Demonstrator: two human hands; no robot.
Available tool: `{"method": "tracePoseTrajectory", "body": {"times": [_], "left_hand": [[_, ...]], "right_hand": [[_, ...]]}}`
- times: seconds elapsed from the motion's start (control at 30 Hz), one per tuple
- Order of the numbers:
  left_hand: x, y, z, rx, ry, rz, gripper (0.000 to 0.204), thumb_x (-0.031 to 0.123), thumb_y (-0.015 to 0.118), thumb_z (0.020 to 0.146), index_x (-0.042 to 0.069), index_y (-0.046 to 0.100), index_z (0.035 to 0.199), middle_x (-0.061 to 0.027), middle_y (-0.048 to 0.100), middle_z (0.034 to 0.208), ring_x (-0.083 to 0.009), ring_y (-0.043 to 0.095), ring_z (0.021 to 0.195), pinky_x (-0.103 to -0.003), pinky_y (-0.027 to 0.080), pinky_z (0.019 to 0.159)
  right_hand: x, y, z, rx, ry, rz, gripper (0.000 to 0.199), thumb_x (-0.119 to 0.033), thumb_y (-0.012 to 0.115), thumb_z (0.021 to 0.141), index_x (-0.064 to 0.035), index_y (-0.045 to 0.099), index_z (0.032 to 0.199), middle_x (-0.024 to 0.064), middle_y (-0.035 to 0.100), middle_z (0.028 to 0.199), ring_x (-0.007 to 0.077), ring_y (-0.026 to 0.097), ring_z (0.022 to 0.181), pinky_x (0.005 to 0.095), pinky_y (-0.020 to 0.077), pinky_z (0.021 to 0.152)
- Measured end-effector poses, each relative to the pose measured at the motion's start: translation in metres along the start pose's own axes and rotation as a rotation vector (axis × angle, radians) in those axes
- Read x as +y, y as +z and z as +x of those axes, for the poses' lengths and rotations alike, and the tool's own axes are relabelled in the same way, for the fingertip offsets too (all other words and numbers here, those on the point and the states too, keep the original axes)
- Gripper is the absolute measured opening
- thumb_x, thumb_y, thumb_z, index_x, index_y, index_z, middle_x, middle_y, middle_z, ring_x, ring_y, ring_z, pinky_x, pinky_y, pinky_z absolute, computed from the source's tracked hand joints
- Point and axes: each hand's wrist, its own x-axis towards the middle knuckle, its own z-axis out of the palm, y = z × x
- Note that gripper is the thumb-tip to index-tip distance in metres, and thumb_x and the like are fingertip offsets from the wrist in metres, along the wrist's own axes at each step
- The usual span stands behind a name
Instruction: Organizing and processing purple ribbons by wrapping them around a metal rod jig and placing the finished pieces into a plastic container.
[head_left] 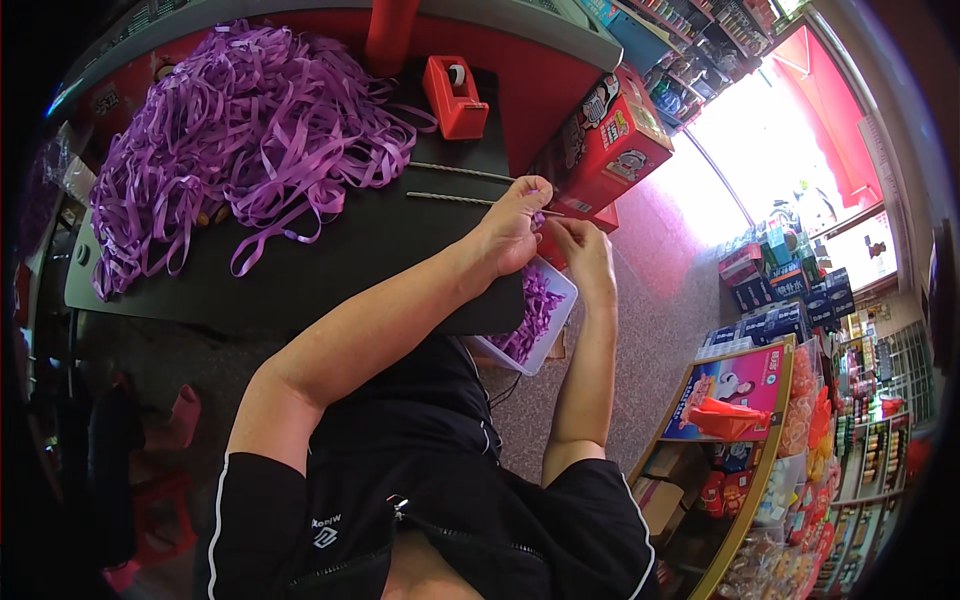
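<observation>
My left hand [512,228] and my right hand [580,250] meet over the right edge of a black table [330,260]. Both pinch a small piece of purple ribbon [538,218] between the fingertips. Just below the hands sits a white tray [560,300] with several folded purple ribbon pieces inside. A big heap of loose purple ribbon [240,130] covers the far left of the table. Two thin metal rods [450,198] lie on the table near my left hand.
A red tape dispenser [455,95] stands at the back of the table. A red printed carton [605,140] leans beside the table at the right. Shop shelves with packaged goods [760,420] fill the right side. A red stool [160,480] sits at the lower left.
</observation>
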Motion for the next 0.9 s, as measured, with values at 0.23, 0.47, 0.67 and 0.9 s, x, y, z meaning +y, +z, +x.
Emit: {"method": "tracePoseTrajectory", "body": {"times": [0.23,0.47,0.67,0.9], "left_hand": [[0.003,0.004,-0.001,0.054,-0.011,0.012,0.01,0.025,0.061,0.091,0.025,0.051,0.088,0.0088,0.044,0.081,-0.0077,0.04,0.078,-0.028,0.031,0.075],[0.0,-0.002,0.001,0.015,-0.009,0.02,0.009,0.025,0.061,0.092,0.024,0.052,0.09,0.0072,0.045,0.083,-0.008,0.04,0.079,-0.028,0.031,0.075],[0.003,0.005,-0.003,0.09,-0.065,-0.033,0.044,0.041,0.051,0.093,0.02,0.036,0.128,-0.0176,0.027,0.139,-0.029,0.025,0.128,-0.043,0.01,0.109],[0.008,0.0,-0.005,-0.047,-0.087,-0.091,0.073,0.059,0.043,0.09,0.023,0.012,0.146,-0.0302,-0.01,0.151,-0.0395,-0.009,0.142,-0.049,-0.013,0.111]], "right_hand": [[-0.034,-0.025,0.029,0.089,-0.11,0.3,0.019,-0.019,0.062,0.09,-0.0044,0.071,0.097,0.0075,0.063,0.106,0.0143,0.058,0.099,0.025,0.0432,0.087],[-0.018,-0.019,0.044,-0.349,0.033,0.602,0.019,-0.017,0.066,0.088,-0.0011,0.066,0.098,0.0003,0.064,0.093,0.008,0.057,0.088,0.0219,0.0425,0.083],[-0.002,-0.023,0.06,-0.347,0.125,0.683,0.018,-0.016,0.066,0.086,-0.0015,0.067,0.096,-0.0009,0.064,0.088,0.0071,0.056,0.084,0.0227,0.0422,0.08],[-0.004,-0.021,0.103,-0.812,0.214,0.226,0.021,-0.022,0.065,0.085,-0.0022,0.069,0.093,0.0018,0.066,0.088,0.0108,0.056,0.085,0.0267,0.0404,0.084]]}}
